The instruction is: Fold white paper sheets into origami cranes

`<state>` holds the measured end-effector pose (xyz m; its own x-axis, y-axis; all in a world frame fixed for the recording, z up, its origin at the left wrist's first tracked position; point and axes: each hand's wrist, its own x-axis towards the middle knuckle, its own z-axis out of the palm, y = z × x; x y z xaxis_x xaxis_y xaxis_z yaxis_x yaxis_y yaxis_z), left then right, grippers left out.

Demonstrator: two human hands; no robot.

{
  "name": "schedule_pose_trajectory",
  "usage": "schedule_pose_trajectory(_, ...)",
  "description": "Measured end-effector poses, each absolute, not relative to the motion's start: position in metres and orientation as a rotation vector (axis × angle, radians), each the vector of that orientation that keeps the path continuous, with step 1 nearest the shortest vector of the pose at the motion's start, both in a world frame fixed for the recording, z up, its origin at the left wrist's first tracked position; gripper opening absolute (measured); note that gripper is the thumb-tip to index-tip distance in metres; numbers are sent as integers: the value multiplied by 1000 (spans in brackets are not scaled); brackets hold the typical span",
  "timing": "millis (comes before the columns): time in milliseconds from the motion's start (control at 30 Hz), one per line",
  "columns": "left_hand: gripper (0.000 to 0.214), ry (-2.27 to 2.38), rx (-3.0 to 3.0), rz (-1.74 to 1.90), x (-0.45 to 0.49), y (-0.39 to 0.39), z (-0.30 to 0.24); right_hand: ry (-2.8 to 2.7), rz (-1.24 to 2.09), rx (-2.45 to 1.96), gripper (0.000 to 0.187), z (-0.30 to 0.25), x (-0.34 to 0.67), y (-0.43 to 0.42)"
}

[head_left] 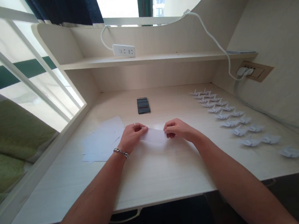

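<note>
A folded sheet of white paper (pixel 153 136) is stretched between my two hands over the middle of the desk. My left hand (pixel 132 136), with a ring and a chain bracelet at the wrist, pinches its left end. At the opposite end, the fingers of my right hand (pixel 178 128) are closed on the paper's right edge. Loose white sheets (pixel 103 138) lie overlapping just left of my left hand. Two rows of folded white paper cranes (pixel 229 122) stand to the right of my right hand, running from the back toward the front edge.
A small dark pad (pixel 143 105) lies behind my hands. On the shelf (pixel 155 58) rests a white power strip (pixel 124 50); its cable (pixel 212 35) runs to a wall socket (pixel 257 70). White bed rails (pixel 28 73) border the left side. A drawer handle (pixel 126 217) shows below the desk's front edge.
</note>
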<state>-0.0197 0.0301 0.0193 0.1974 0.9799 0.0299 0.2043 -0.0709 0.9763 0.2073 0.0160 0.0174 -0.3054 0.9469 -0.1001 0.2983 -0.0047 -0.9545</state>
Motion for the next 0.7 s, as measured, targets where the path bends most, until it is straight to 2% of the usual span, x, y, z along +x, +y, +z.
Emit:
schedule_pose_trajectory(133, 32, 1189, 1336, 1076, -22, 28, 19, -1468, 1271, -1308, 14, 21, 216, 12)
schedule_pose_trajectory(267, 30, 1189, 1421, 1037, -21, 26, 20, -1558, 1250, -1204, 27, 17, 200, 12)
schedule_pose_trajectory(533, 22, 1152, 1975, 601, -22, 21, 27, -1908, 953, -1326, 19, 15, 185, 9)
schedule_pose_trajectory(700, 16, 1113, 1882, 632, -33, 27, 30, -1778, 969, -1397, 22, 21, 204, 13)
